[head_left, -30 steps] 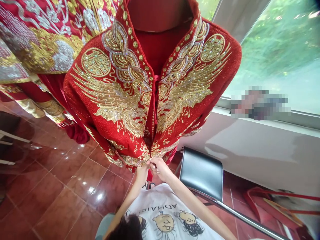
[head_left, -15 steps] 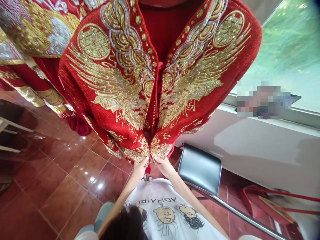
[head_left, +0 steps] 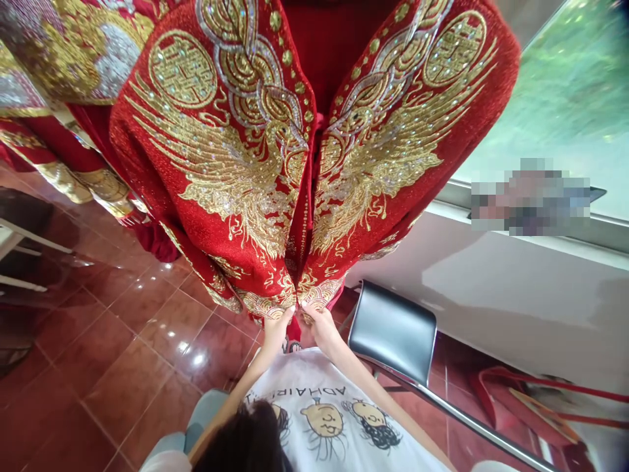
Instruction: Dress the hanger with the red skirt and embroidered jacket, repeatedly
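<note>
2 hands [head_left: 276, 326] pinch a glittery, gold-embroidered red jacket [head_left: 344, 193].

You're facing a red tiled floor [head_left: 142, 367]; a black chair [head_left: 393, 331] is standing on it, white legs [head_left: 22, 283] resting far left of the chair.

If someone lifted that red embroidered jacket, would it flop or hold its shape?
The red jacket would probably flop, since its lower cloth bends in soft folds. Its dense gold embroidery likely makes those areas stiffer and the whole heavier than plain fabric. The sparkling specks on it may be beads or sequins, so it might snag.
</note>
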The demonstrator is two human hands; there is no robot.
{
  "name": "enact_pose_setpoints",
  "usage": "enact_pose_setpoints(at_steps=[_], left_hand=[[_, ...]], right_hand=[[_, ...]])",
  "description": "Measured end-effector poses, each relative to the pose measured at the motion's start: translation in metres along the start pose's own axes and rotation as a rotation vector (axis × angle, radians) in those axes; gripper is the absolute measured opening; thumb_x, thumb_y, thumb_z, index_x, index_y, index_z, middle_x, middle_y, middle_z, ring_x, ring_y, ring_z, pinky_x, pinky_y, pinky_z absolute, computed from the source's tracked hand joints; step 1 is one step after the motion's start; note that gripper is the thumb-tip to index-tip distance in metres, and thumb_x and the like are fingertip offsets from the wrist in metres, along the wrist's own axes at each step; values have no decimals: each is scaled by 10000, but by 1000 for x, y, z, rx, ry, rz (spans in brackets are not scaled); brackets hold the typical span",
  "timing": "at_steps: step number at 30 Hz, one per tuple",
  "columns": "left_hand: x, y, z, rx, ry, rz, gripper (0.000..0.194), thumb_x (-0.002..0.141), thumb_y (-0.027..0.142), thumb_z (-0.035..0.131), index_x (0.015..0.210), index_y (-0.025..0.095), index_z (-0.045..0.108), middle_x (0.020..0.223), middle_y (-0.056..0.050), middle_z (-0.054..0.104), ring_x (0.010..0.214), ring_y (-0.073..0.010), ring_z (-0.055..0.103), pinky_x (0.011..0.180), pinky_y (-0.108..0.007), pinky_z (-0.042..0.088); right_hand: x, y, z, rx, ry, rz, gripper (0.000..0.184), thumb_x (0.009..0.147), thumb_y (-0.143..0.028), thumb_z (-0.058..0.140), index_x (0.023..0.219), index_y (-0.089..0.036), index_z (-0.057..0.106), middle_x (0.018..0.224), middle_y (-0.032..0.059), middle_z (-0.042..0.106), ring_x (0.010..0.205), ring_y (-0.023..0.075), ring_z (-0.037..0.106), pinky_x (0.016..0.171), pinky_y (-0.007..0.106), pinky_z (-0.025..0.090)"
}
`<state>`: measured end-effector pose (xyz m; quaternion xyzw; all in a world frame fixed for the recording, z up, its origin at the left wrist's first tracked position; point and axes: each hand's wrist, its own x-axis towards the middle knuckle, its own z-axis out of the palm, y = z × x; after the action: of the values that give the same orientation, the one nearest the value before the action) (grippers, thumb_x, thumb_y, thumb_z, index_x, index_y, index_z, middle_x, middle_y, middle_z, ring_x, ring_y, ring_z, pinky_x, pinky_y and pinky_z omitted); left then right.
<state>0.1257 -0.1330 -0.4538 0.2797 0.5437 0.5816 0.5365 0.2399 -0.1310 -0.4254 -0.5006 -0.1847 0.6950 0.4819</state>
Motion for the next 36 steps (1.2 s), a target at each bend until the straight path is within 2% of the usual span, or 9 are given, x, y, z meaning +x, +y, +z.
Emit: enact_pose_setpoints(at_steps=[4,9,13,18,23,27,32,34,36], left_hand=[[6,2,1,65,29,20,346,614,323,792,891,171,651,959,-65,709,998,-229,637,1011,-396,405],[13,1,2,111,11,28,334,604,336,790,837,153,636,878,-67,710,903,-223,655,928,-383,453],[16,1,4,124,13,50,363,592,361,786,849,154,635,886,-73,705,900,-215,649,909,-365,461],[17,-1,5,131,21,78,346,579,394,776,777,172,600,794,-48,682,759,-191,631,807,-360,496],[18,-4,5,148,36,110,346,571,421,773,732,184,578,782,-46,675,760,-191,615,834,-370,488],[17,-6,5,148,15,111,375,604,459,748,799,173,604,880,-81,689,885,-220,631,898,-385,472],[25,-13,0,172,-3,79,362,610,461,741,779,165,620,854,-82,699,857,-226,646,877,-391,484],[33,-16,-2,184,-2,69,340,603,439,747,767,167,625,859,-80,707,856,-227,652,876,-389,487],[40,-19,-4,196,6,60,302,615,409,745,764,171,634,857,-75,714,854,-227,658,886,-391,487]], right_hand=[[-11,2,-7,-230,-25,87,424,601,-520,744,627,-125,592,553,72,619,425,122,508,392,226,358],[-3,-10,15,-334,22,-92,341,651,-471,676,607,-143,592,538,8,583,461,89,458,436,202,318],[7,-18,26,-371,89,-165,224,625,-334,646,525,-149,570,508,-9,541,507,87,429,483,207,309],[4,-25,31,-323,61,-20,198,584,-235,573,442,-172,451,396,-64,368,405,51,289,410,202,204],[-3,-44,47,-196,-19,149,138,583,-228,515,471,-186,445,355,-99,254,331,35,166,347,201,126],[-8,-53,58,-132,4,97,120,601,-237,528,515,-172,474,366,-95,292,334,28,192,351,191,125],[-14,-56,61,-134,13,85,124,582,-244,522,489,-176,476,347,-93,284,322,29,174,352,201,82],[-21,-67,65,-130,4,92,132,583,-251,520,484,-179,472,350,-95,281,326,30,162,356,207,78],[-32,-86,73,-136,11,-8,152,603,-267,550,502,-169,490,373,-93,297,350,29,178,368,205,94]])
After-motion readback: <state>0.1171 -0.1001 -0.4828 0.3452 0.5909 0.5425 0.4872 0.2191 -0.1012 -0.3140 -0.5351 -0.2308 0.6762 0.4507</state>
